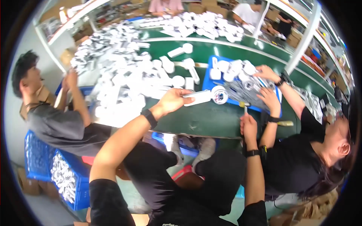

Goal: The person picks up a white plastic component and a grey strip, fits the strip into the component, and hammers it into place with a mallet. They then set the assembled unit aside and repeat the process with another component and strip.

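Observation:
My left hand (171, 102) is closed around the handle of a white, long-handled device (200, 98), holding it over the green table. Its round head (219, 95) points right and shows parts inside. Further right, my right hand (249, 127) is closed at the table's front edge, around something slim whose pale end sticks up from the fist. What kind of thing it is, I cannot make out. Beyond that hand, a blue tray (208, 81) holds white round-headed parts (235, 69) and a bundle of thin grey pieces (241, 91).
White parts (124, 83) lie heaped on the table's left, with another pile (203, 24) at the far side. A co-worker's hands (268, 101) reach into the tray from the right. A yellow-handled tool (285, 123) lies nearby. Another person (56, 113) sits left, near blue crates (81, 192).

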The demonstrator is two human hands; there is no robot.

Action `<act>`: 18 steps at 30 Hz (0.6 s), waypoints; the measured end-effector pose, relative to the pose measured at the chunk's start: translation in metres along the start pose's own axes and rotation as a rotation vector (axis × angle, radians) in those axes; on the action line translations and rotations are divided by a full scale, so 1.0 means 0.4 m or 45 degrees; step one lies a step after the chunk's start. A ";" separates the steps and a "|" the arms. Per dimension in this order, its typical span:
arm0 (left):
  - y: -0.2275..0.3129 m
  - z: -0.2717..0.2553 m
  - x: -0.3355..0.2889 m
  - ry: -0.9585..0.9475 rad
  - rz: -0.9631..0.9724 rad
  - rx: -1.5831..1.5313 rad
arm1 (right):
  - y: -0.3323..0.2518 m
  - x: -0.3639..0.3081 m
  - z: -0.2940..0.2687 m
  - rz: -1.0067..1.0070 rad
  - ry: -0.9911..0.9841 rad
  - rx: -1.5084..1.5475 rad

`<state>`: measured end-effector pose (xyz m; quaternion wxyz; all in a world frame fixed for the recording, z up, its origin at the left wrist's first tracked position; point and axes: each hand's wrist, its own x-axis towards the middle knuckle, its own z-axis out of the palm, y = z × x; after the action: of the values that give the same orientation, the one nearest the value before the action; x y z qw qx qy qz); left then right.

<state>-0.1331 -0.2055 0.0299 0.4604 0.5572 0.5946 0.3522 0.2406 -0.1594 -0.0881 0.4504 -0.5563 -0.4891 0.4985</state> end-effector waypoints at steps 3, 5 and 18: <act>0.020 -0.125 -0.064 0.188 -0.020 0.055 | 0.003 -0.001 0.008 -0.070 -0.050 -0.021; 0.040 -0.214 -0.123 0.359 -0.047 -0.033 | -0.001 -0.007 0.003 -0.064 -0.044 -0.005; -0.140 -0.934 0.114 1.294 -0.246 0.759 | -0.023 -0.034 -0.006 -0.008 -0.104 -0.097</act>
<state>-0.5013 -0.1327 0.0934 -0.0280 0.3676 0.8615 0.3492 0.2419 -0.1719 -0.0772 0.4101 -0.5506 -0.5275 0.5005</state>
